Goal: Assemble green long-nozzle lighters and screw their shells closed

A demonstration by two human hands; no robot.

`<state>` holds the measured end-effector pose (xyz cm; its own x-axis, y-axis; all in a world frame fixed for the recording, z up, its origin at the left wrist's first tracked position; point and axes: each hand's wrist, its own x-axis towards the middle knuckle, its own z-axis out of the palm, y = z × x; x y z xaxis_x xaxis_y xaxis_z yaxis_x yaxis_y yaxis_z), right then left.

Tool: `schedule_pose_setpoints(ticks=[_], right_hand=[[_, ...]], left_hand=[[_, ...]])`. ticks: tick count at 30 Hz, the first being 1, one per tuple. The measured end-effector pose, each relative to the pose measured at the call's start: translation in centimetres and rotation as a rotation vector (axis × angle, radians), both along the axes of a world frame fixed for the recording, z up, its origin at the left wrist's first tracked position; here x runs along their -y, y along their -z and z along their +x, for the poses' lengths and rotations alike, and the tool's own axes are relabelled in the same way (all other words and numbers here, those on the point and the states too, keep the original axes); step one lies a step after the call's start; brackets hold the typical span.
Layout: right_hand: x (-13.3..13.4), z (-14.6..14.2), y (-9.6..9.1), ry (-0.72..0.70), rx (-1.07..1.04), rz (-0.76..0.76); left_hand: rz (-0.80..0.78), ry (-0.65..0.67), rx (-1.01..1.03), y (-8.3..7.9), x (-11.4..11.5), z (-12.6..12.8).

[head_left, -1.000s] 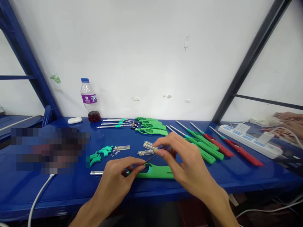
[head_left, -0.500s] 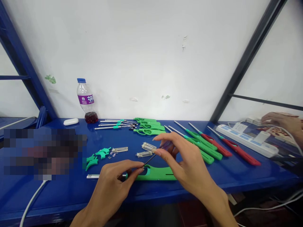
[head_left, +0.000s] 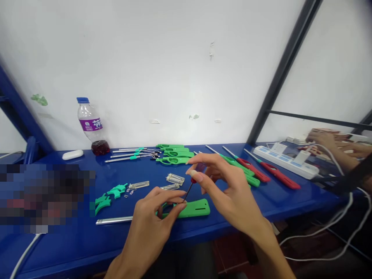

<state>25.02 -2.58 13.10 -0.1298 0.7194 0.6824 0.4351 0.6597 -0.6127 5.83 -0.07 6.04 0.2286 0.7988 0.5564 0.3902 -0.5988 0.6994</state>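
Observation:
A green stick lighter (head_left: 197,208) with a long metal nozzle lies across the front of the table. My left hand (head_left: 154,217) is closed around its middle, thumb and fingers on either side, covering the trigger area. My right hand (head_left: 229,190) grips a small screwdriver (head_left: 190,188) by its dark, purplish handle, mostly hidden by the fingers. Its thin shaft slants down to the lighter, and the tip ends between my left fingertips. Whether a screw is there cannot be seen. Just behind lie clear fuel tanks (head_left: 175,179); teal triggers (head_left: 116,191) are farther left.
Green handle shells (head_left: 176,160) and metal nozzles with wires (head_left: 124,157) lie at the back. Green and red lighters (head_left: 280,175) and a power strip (head_left: 286,162) are at right. A drink bottle (head_left: 92,126) and white case (head_left: 72,155) stand left. Another person's hand (head_left: 322,137) shows beyond the frame post.
The view has shifted, so the scene sits farther left. My left fingertips and the screwdriver tip have moved right along the lighter, toward its handle end. The screwdriver now stands steeper.

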Motion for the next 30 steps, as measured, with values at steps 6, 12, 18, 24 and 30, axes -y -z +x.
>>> schedule_pose_setpoints(ticks=[6, 12, 18, 24, 30], right_hand=[[0.8, 3.0, -1.3, 0.105, 0.188, -0.093], [0.7, 4.6, -1.2, 0.116, 0.3, -0.211], [0.6, 4.6, -1.1, 0.113, 0.292, -0.237], [0.3, 4.9, -0.9, 0.144, 0.283, -0.233], [0.5, 4.8, -1.0, 0.121, 0.326, -0.284]], left_hand=[[-0.006, 0.043, -0.132, 0.5, -0.8, 5.2], [0.008, 0.059, -0.234, 1.4, -1.3, 6.4], [0.027, 0.046, -0.288, 1.3, -1.4, 6.6], [0.031, 0.068, -0.31, 1.4, -1.3, 6.7], [0.062, 0.065, -0.335, 1.7, -0.9, 6.3]])
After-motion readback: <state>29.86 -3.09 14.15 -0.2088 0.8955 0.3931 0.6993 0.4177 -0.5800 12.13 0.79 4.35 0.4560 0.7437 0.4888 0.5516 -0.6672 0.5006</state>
